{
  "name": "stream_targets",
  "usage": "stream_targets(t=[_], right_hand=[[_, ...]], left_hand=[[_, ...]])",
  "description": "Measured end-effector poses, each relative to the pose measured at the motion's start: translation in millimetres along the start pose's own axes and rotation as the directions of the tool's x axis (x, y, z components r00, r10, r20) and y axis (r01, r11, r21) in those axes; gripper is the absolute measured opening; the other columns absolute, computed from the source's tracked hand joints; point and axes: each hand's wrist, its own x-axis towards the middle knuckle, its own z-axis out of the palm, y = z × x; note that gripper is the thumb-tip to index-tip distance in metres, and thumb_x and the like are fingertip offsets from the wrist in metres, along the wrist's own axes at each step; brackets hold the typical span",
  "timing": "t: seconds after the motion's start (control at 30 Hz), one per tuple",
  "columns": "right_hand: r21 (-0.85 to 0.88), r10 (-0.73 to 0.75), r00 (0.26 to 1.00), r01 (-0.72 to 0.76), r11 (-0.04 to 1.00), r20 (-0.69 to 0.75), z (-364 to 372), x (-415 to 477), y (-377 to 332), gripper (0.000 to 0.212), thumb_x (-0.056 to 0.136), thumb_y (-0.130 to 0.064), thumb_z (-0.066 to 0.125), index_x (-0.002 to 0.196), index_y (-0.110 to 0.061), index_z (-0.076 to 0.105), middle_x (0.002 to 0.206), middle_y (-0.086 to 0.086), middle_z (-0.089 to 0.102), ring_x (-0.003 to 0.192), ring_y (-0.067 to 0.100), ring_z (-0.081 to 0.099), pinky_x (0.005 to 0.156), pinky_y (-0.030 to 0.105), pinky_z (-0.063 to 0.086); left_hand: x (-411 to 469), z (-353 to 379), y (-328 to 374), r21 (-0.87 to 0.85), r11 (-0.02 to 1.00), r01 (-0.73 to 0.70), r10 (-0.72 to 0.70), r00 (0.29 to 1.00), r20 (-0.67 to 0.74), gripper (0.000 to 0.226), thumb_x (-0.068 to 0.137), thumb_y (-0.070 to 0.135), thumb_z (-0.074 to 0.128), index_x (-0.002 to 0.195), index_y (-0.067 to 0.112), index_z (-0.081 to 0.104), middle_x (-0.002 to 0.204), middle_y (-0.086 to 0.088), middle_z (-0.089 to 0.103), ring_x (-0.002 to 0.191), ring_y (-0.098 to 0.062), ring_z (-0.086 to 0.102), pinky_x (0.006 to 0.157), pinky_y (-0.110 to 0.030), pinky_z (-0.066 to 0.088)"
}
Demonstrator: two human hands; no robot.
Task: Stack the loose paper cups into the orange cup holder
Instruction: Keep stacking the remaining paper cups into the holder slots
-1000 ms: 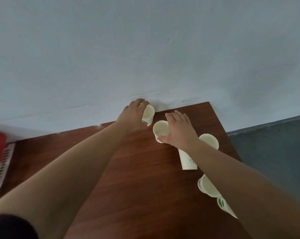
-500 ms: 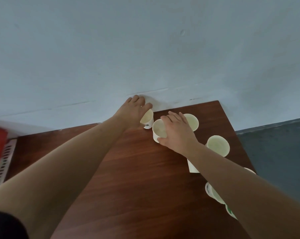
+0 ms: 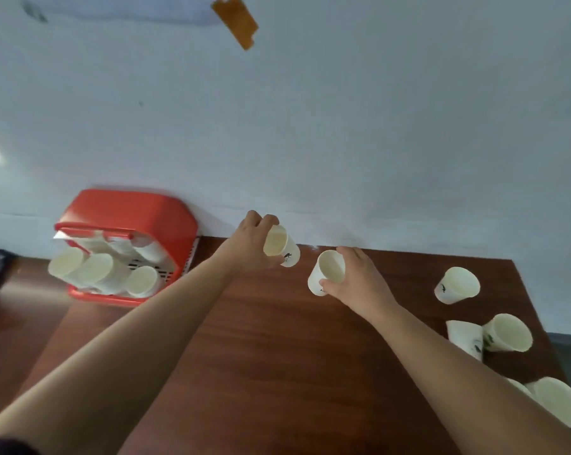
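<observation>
L hand (image 3: 248, 244) grips one paper cup (image 3: 279, 247), fingers curled round its rim end. The cup is tilted, mouth toward us, right by the back edge of the counter (image 3: 261, 356). R hand (image 3: 359, 280) holds a second cup (image 3: 327, 271) w/ fingers wrapped round the far side and thumb down near the base. It's also tilted, mouth up and toward us. The two held cups are near each other but apart. Can't tell if either base touches the wood.

The orange cup holder (image 3: 129, 211) stands at the back left of the counter, against the wall (image 3: 343, 142), well left of both hands. Inside it, stacks of cups (image 3: 95, 269) lie side by side w/ mouths pointing out the front.

More loose ones at the far right: a lone cup (image 3: 456, 285) leaning, then a pair of cups (image 3: 507, 333) touching each other nearer us. The corner cups (image 3: 556, 405) at bottom right are partly hidden behind the R forearm.
</observation>
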Motion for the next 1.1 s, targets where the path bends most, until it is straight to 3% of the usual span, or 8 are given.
stream_targets(t=[0.17, 0.37, 0.5, 0.67, 0.93, 1.1], right_hand=[[0.015, -0.06, 0.997, 0.059, 0.998, 0.057, 46, -4, -103, 0.066, 0.076, -0.035, 0.077, 0.133, -0.015, 0.049, 0.131, -0.001, 0.051, 0.12, 0.018, 0.048, 0.095, 0.029, 0.041], [0.042, -0.136, 0.988, 0.133, 0.99, 0.071, 101, 2, -201, 0.068, 0.073, -0.038, 0.079, 0.132, -0.019, 0.05, 0.128, -0.002, 0.052, 0.117, 0.019, 0.052, 0.096, 0.033, 0.046], [0.018, -0.166, 0.983, 0.165, 0.986, 0.083, 133, 9, -240, 0.068, 0.073, -0.037, 0.079, 0.131, -0.016, 0.05, 0.128, 0.0, 0.053, 0.117, 0.02, 0.051, 0.096, 0.034, 0.046], [-0.018, -0.156, 0.985, 0.158, 0.987, 0.068, 159, 21, -260, 0.07, 0.073, -0.037, 0.081, 0.132, -0.017, 0.049, 0.128, 0.001, 0.054, 0.117, 0.02, 0.053, 0.094, 0.032, 0.048], [-0.055, -0.134, 0.99, 0.137, 0.989, 0.049, 186, 38, -273, 0.069, 0.076, -0.033, 0.081, 0.134, -0.014, 0.049, 0.129, 0.002, 0.052, 0.119, 0.02, 0.051, 0.093, 0.028, 0.045], [-0.044, -0.157, 0.988, 0.156, 0.987, -0.017, 202, 46, -281, 0.069, 0.073, -0.035, 0.082, 0.129, -0.009, 0.052, 0.122, 0.006, 0.055, 0.113, 0.024, 0.052, 0.09, 0.027, 0.042]], left_hand=[[-80, -63, -92, 0.008, 0.994, 0.112, -0.111, 0.991, -0.069, 0.076, 0.076, 0.038, 0.08, 0.137, 0.014, 0.042, 0.129, -0.007, 0.041, 0.123, -0.031, 0.043, 0.104, -0.038, 0.037], [-152, -106, -191, -0.013, 0.961, 0.278, -0.275, 0.942, -0.195, 0.077, 0.076, 0.043, 0.08, 0.139, 0.018, 0.045, 0.138, -0.006, 0.042, 0.126, -0.032, 0.044, 0.1, -0.043, 0.04], [-170, -106, -233, -0.079, 0.943, 0.322, -0.332, 0.925, -0.186, 0.081, 0.076, 0.043, 0.081, 0.143, 0.02, 0.043, 0.144, -0.007, 0.042, 0.134, -0.031, 0.038, 0.11, -0.045, 0.034], [-161, -95, -266, -0.001, 0.936, 0.351, -0.346, 0.92, -0.183, 0.082, 0.076, 0.057, 0.075, 0.143, 0.025, 0.042, 0.149, -0.004, 0.04, 0.137, -0.031, 0.035, 0.111, -0.047, 0.029], [-133, -69, -289, 0.202, 0.949, 0.243, -0.23, 0.969, -0.087, 0.08, 0.079, 0.062, 0.066, 0.146, 0.028, 0.037, 0.145, 0.003, 0.043, 0.134, -0.027, 0.035, 0.112, -0.047, 0.026], [-125, -58, -299, 0.271, 0.958, 0.094, -0.096, 0.995, -0.006, 0.091, 0.075, 0.061, 0.072, 0.15, 0.025, 0.035, 0.151, -0.005, 0.035, 0.136, -0.031, 0.033, 0.113, -0.046, 0.025]])
